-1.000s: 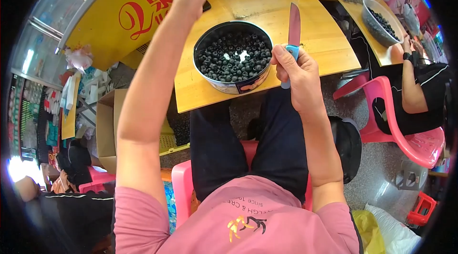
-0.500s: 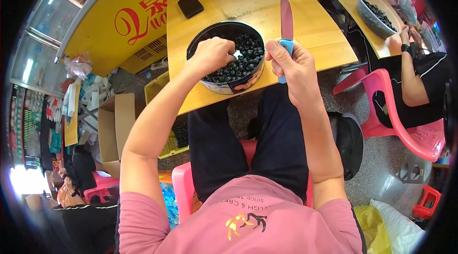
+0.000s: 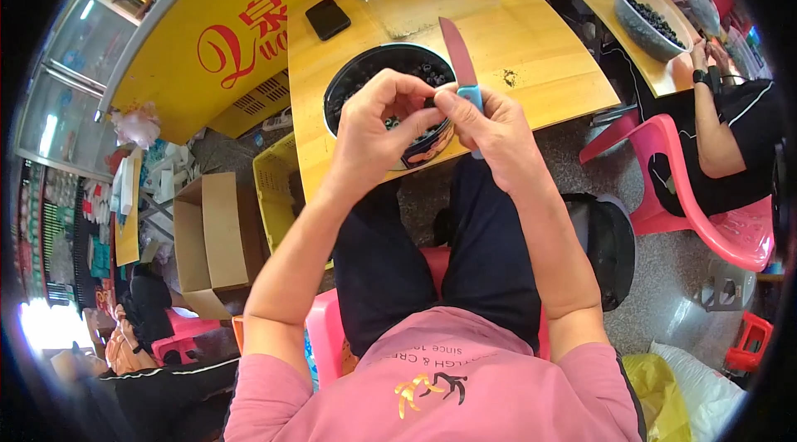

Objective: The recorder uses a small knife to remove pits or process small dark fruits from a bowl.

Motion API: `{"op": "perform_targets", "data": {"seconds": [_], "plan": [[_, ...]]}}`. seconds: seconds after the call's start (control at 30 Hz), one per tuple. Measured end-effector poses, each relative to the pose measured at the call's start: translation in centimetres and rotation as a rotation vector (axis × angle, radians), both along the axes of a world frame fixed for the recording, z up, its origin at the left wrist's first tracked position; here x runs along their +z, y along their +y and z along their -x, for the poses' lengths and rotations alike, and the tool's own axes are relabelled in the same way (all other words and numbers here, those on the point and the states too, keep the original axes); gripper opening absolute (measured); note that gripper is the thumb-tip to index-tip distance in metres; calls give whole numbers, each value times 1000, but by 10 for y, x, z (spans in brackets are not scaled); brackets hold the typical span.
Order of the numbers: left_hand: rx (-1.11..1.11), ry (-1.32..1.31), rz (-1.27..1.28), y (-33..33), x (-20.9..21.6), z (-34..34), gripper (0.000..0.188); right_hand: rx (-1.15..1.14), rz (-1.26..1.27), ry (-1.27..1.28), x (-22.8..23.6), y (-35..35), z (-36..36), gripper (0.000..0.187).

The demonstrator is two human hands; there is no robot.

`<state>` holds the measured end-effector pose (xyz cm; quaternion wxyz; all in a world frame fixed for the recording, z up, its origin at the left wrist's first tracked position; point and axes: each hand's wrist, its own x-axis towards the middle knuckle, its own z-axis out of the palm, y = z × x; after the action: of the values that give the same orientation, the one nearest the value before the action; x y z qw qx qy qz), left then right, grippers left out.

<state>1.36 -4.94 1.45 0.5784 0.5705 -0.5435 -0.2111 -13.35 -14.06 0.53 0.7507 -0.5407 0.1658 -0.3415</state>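
Above a round tub (image 3: 330, 102) with a dark inside, my two hands meet at the fingertips. A small dark round fruit (image 3: 429, 102) is pinched between the thumb and fingers of my left hand (image 3: 369, 131). My right hand (image 3: 498, 131) grips a knife (image 3: 459, 56) by its blue handle, the blade pointing up and away from me. The thumb of my right hand touches or nearly touches the held fruit. Many more dark round fruits (image 3: 359, 79) lie in the tub, partly hidden by my left hand; their exact kind I cannot tell.
A clear plastic bin (image 3: 415, 14) with some dark fruits stands at the table's (image 3: 556, 60) far side. Left of it lies a black phone-like object (image 3: 328, 19). At the right, a co-worker sits by a clear bowl (image 3: 652, 23) of dark fruits. A cardboard box (image 3: 220, 230) stands at left.
My left hand has come up out of the tub with a dark fruit and moved right. My right hand has shifted left, and the knife now tilts left.
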Motion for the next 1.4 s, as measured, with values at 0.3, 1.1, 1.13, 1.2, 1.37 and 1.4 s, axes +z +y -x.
{"op": "perform_targets", "data": {"seconds": [0.3, 1.1, 1.13, 1.2, 1.37, 1.4], "plan": [[52, 148, 144, 19, -9, 29, 19, 181, -175, -20, -3, -1, 2, 20], [129, 396, -10, 39, 1, 32, 18, -33, 464, 86, 0, 8, 0, 19], [133, 394, -8, 39, 1, 31, 18, -29, 465, 83, 0, 8, 0, 19], [145, 392, 38, 39, 2, 31, 16, -197, 975, 172, 3, 8, 2, 16], [115, 426, 44, 41, 6, 32, 17, -277, 1137, 161, 8, 15, 0, 16], [127, 440, 47, 42, 6, 32, 17, -294, 1146, 152, 7, 15, -1, 16]]}}
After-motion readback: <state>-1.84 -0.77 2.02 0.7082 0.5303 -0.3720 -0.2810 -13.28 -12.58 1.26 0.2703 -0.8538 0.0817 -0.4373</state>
